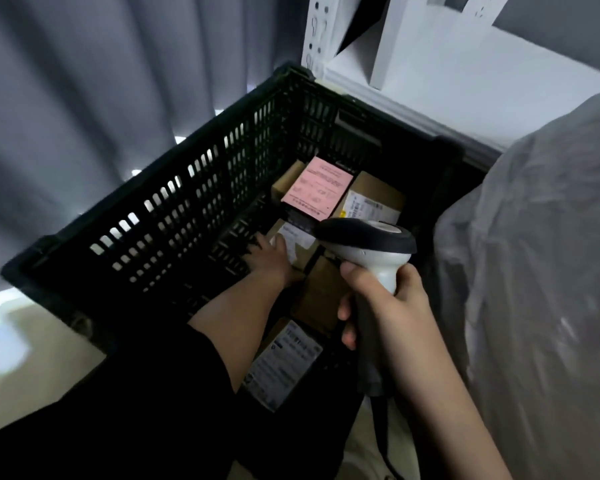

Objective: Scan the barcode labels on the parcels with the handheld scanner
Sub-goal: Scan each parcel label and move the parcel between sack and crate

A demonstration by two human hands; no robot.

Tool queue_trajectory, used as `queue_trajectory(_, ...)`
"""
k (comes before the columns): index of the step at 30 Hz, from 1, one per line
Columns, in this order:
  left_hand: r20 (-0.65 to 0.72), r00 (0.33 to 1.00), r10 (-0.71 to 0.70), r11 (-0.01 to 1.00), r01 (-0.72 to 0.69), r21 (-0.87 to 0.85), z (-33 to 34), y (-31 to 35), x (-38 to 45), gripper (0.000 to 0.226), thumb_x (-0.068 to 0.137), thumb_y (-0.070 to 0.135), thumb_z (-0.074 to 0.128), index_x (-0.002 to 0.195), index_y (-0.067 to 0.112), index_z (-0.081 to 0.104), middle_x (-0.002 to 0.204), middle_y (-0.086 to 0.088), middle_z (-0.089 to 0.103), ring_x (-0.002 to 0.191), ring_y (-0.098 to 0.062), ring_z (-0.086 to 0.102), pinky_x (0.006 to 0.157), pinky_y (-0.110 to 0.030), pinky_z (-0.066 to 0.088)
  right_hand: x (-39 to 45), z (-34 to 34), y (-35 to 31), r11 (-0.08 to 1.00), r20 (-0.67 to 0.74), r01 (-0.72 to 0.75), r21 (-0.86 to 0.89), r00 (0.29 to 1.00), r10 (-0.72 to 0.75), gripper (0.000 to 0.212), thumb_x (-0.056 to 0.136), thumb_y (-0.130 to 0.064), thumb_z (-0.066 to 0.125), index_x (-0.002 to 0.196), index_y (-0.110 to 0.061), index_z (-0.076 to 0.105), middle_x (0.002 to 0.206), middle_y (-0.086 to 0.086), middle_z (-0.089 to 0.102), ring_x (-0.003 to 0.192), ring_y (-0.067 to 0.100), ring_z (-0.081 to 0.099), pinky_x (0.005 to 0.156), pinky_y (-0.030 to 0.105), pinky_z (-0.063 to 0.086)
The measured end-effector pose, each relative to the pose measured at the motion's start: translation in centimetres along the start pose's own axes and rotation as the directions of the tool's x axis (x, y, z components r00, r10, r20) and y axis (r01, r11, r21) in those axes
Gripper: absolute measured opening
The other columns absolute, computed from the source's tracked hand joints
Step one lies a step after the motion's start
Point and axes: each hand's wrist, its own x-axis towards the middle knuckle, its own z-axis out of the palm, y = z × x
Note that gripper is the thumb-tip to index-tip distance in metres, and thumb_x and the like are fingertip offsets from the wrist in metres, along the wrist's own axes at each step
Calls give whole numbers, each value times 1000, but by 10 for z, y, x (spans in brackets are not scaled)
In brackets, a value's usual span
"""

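Observation:
A black slotted crate (174,216) holds several cardboard parcels. One parcel at the back carries a pink label (315,189); beside it lies a box with a white barcode label (364,207). My left hand (269,259) reaches deep into the crate and rests on a parcel with a white label (300,242); its fingers are blurred against the crate wall. My right hand (388,306) grips the handle of the grey and white handheld scanner (368,247), whose dark head hangs over the parcels. Another labelled parcel (284,362) lies nearest me.
Grey curtains (94,98) hang behind the crate at the left. A white metal shelf (430,81) stands behind the crate at the right. A large grey plastic bag (541,271) presses against the crate's right side. The scanner's cable (381,441) trails down.

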Motion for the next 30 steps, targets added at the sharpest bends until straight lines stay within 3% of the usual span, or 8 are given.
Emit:
queue_trajectory(4,-52,998,-40,996,36,-77,3,8,5,95,83,58,58,150,21,3,148,-21,17,133,-41,28,106,-46,34,4,-3,9,1000,-21,-6,12,1000,6,24,91,-18,64,99,-9,44,47,4,54,32,18,41,35,18,33)
queue_trajectory(9,-68,996,-54,998,51,-46,-25,-12,-17,105,73,68,63,147,17,8,146,-19,21,131,-42,29,103,-43,33,-1,-5,9,998,-30,-35,43,999,36,25,91,-18,64,101,-9,43,47,3,54,31,17,41,35,19,33)
queue_trajectory(15,-88,990,108,993,-102,64,-109,-65,-100,110,71,67,67,147,14,9,151,-22,12,137,-43,18,111,-45,24,-36,-11,-20,996,45,-35,77,998,32,23,91,-11,66,103,-4,48,50,3,55,35,15,46,38,23,39)
queue_trajectory(18,-170,972,165,986,-166,11,-142,-87,-143,109,69,64,71,147,13,15,150,-22,18,136,-41,23,108,-44,29,-50,-9,-31,993,117,-58,104,992,46,11,90,-6,65,89,-2,55,50,3,55,38,13,47,40,21,40)
queue_trajectory(21,-271,927,260,946,-301,-122,-166,-107,-203,104,67,54,77,145,18,19,145,-16,27,133,-35,30,103,-38,32,-82,-10,-54,983,148,-15,182,989,-13,12,91,-5,64,79,-6,60,54,3,55,38,8,46,40,18,39)
queue_trajectory(24,-402,810,426,836,-522,-166,-176,-128,-260,102,58,47,78,140,26,22,137,-1,31,129,-23,38,99,-27,35,-104,-18,-76,957,116,91,276,985,-127,15,88,-8,68,97,-4,56,61,3,55,42,8,45,42,19,40)
queue_trajectory(27,-519,587,621,687,-727,-1,-179,-141,-317,102,53,55,72,137,30,20,132,11,25,126,-10,40,105,-29,38,-124,-35,-91,930,97,162,331,974,-204,33,85,-14,74,110,-8,52,66,2,56,48,9,48,46,22,43)
queue_trajectory(30,-596,378,709,560,-815,149,-186,-143,-361,101,54,53,70,137,31,17,139,10,21,131,-11,37,106,-34,41,-144,-57,-99,941,218,183,286,944,-249,48,78,-29,80,113,-6,56,70,4,57,54,12,49,50,22,43)
